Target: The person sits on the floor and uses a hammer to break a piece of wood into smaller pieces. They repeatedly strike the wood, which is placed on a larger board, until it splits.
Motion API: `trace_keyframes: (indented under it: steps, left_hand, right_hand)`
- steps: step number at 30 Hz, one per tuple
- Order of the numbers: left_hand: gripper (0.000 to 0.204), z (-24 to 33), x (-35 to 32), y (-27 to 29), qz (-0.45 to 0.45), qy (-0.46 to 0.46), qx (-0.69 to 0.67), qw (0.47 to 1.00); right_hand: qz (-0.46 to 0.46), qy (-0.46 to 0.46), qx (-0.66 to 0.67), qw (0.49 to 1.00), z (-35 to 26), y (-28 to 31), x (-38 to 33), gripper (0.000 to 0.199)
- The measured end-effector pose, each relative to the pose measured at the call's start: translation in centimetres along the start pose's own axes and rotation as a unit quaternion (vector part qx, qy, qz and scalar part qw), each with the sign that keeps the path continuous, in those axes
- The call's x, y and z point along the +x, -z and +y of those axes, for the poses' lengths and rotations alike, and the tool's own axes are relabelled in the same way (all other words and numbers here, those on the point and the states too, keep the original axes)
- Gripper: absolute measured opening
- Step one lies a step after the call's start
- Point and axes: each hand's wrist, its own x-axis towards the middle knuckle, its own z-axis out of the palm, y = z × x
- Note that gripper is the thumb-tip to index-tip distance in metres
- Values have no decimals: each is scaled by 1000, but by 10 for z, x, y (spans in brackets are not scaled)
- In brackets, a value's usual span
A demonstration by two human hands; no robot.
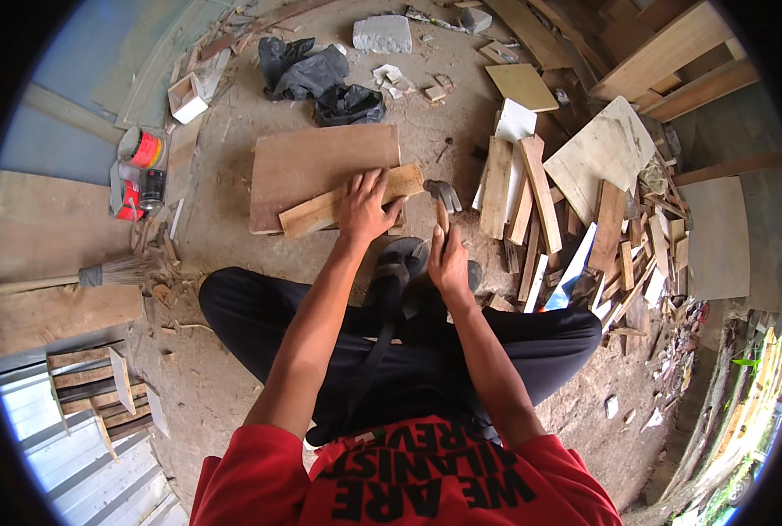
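Note:
My left hand (364, 209) lies over a short wooden plank (308, 215), fingers across its top and thumb toward its right end, holding it down. The plank rests at a slant on a flat brown board (325, 149) on the ground. My right hand (449, 263) is wrapped round the wooden handle of a hammer (442, 210), close below its head. The dark metal head is right beside the plank's right end; whether they touch I cannot tell. Under the plank's right part a bit of wood shows, mostly hidden by my left hand.
Offcuts (531, 193) and scrap wood are heaped on the right. Black plastic bags (308, 74) and a pale block (382, 34) lie beyond the board. Paint cans (141, 147), a white box (187, 98) and a broom (115, 273) are at the left. My shoes (400, 263) are just below the board.

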Motion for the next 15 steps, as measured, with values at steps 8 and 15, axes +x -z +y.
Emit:
trace_keyframes:
  steps: [8,15]
  left_hand:
    - [62,0,4,2,-12,0,37,999]
    - [48,-24,30,52,-302,16,-264,916]
  right_hand:
    - [20,-60,80,995,-23,10,-1,30]
    - [-250,-291,216,898,-79,79,-42,38]
